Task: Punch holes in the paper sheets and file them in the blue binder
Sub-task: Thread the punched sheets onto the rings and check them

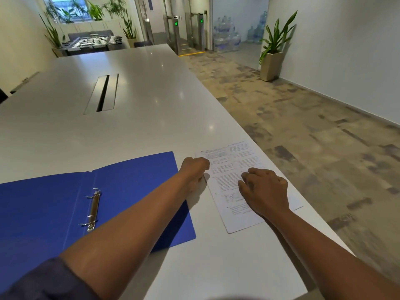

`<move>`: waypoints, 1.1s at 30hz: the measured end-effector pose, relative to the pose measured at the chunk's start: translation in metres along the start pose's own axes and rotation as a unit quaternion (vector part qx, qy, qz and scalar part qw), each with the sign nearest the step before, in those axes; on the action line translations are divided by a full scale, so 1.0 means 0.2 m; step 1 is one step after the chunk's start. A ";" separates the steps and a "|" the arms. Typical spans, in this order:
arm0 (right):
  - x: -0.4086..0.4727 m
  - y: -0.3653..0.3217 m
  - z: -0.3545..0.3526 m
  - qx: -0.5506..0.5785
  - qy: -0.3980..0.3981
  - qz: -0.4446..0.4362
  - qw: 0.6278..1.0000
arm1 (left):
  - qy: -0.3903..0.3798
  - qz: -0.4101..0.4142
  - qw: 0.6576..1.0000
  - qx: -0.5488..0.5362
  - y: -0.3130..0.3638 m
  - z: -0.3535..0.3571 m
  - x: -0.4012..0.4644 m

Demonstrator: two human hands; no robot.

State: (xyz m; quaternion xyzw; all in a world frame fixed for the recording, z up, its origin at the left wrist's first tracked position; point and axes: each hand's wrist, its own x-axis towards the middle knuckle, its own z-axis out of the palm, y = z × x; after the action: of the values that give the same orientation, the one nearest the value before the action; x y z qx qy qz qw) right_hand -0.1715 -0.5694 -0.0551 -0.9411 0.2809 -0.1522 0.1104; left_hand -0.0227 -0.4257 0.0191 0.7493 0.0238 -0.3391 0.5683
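Observation:
The blue binder lies open and flat on the white table, its two metal rings standing open. To its right lie the printed paper sheets, near the table's right edge. My left hand reaches across the binder's right flap and curls at the sheets' left edge, apparently pinching it. My right hand rests palm down on the sheets, fingers bent, pressing them to the table. No hole punch is in view.
A cable slot is set into the table's middle. The table's right edge runs close beside the sheets, with patterned floor beyond. A potted plant stands by the right wall; water bottles and gates are far back.

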 end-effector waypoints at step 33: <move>0.03 0.04 0.05 0.021 0.006 0.009 1.000 | 0.029 -0.019 0.996 -0.086 0.08 0.14 0.11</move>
State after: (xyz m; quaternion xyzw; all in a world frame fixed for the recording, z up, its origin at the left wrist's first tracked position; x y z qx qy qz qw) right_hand -0.1681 -0.5783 -0.0650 -0.9353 0.2864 -0.1623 0.1300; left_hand -0.0135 -0.4636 0.0167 0.7068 0.0837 -0.3245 0.6230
